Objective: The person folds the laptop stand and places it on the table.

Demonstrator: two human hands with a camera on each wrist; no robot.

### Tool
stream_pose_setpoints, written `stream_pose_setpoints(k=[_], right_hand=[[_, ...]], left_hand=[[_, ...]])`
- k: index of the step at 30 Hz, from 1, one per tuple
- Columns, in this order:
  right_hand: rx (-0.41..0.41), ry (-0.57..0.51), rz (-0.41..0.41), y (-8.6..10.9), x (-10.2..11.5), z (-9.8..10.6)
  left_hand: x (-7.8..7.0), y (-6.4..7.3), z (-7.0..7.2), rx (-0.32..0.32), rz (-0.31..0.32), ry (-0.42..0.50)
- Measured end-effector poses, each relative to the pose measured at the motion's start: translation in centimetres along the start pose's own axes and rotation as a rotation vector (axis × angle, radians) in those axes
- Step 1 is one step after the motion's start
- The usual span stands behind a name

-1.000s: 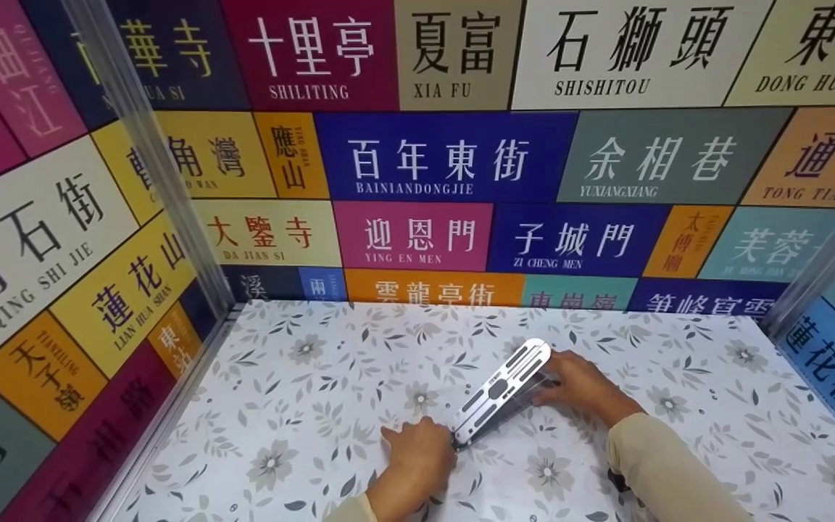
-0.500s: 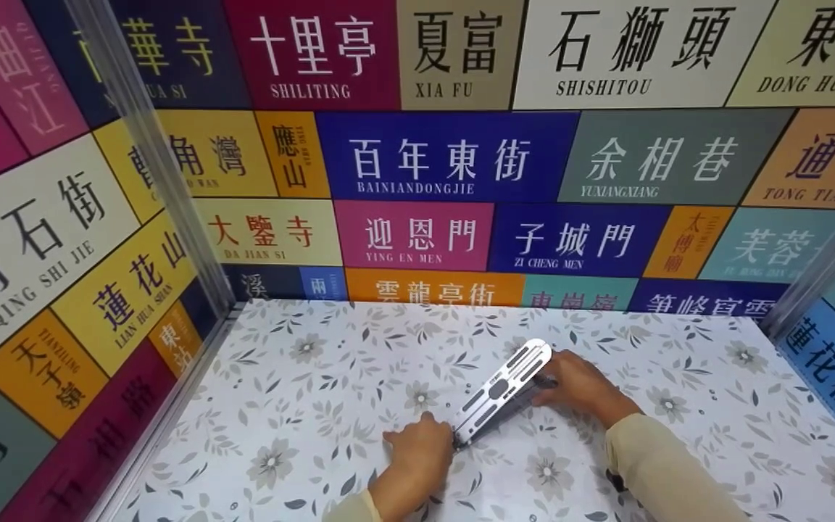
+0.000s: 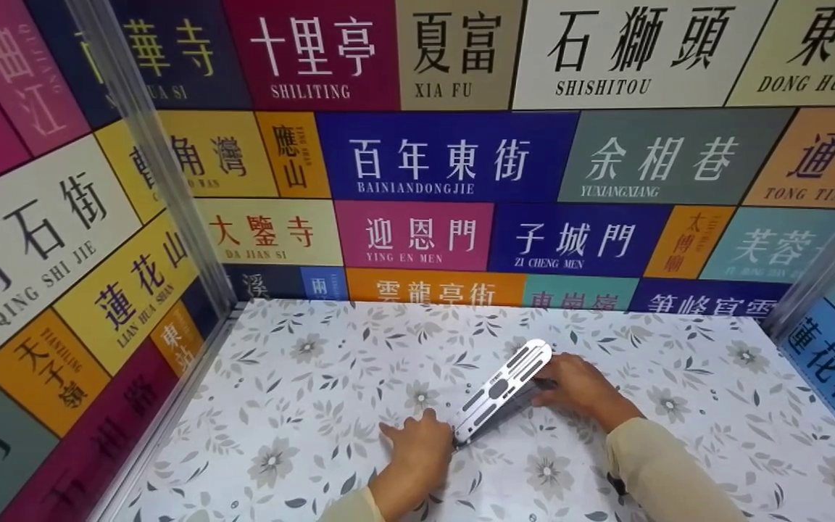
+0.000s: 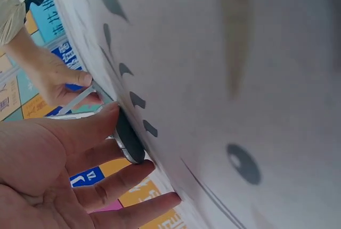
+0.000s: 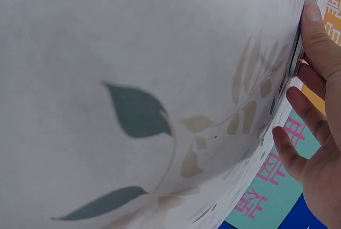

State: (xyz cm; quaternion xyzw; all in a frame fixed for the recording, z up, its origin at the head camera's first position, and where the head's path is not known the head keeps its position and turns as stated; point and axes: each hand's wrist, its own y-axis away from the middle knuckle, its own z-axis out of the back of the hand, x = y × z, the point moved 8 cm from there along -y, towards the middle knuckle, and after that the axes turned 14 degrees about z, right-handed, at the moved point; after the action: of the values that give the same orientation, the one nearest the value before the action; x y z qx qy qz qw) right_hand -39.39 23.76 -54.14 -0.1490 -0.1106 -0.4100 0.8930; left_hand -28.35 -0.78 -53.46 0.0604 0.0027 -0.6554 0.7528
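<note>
A silver slotted metal folding stand (image 3: 502, 384) sits slantwise on the table, its upper plate tilted up above the base. My left hand (image 3: 417, 451) holds its near left end. In the left wrist view the thumb of that hand (image 4: 58, 144) lies against a dark-edged bar (image 4: 129, 139) of the stand, with fingers on the other side. My right hand (image 3: 583, 388) grips the base at the far right end, below the raised plate. The right wrist view shows the thumb and index finger of that hand (image 5: 325, 96) pinching a thin bar (image 5: 294, 58), the other fingers spread.
The table (image 3: 301, 406) has a white cover printed with grey flowers and leaves. Colourful sign panels (image 3: 446, 156) make up the walls behind and at the sides. Clear corner strips (image 3: 164, 167) join the walls. A dark band (image 3: 615, 482) shows by the right sleeve.
Almost nothing differs. Both hands keep their hold and the stand stays in the same pose; the left hand shifts very slightly.
</note>
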Motion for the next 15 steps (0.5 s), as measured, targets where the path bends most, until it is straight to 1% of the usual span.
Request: stream_pose_setpoints(k=[3, 6, 10, 15], right_hand=[[0.007, -0.008, -0.020, 0.09, 0.01, -0.05], [0.015, -0.006, -0.030, 0.14, 0.03, -0.16], [0.004, -0.011, -0.007, 0.30, 0.13, -0.26], [-0.005, -0.017, -0.008, 0.85, 0.20, -0.08]], left_hand=[[-0.04, 0.16, 0.07, -0.011, -0.014, -0.016], [0.06, 0.22, 0.23, -0.024, -0.013, -0.019], [0.18, 0.08, 0.29, -0.021, -0.018, -0.019], [0.16, -0.02, 0.37, -0.011, -0.036, -0.029]])
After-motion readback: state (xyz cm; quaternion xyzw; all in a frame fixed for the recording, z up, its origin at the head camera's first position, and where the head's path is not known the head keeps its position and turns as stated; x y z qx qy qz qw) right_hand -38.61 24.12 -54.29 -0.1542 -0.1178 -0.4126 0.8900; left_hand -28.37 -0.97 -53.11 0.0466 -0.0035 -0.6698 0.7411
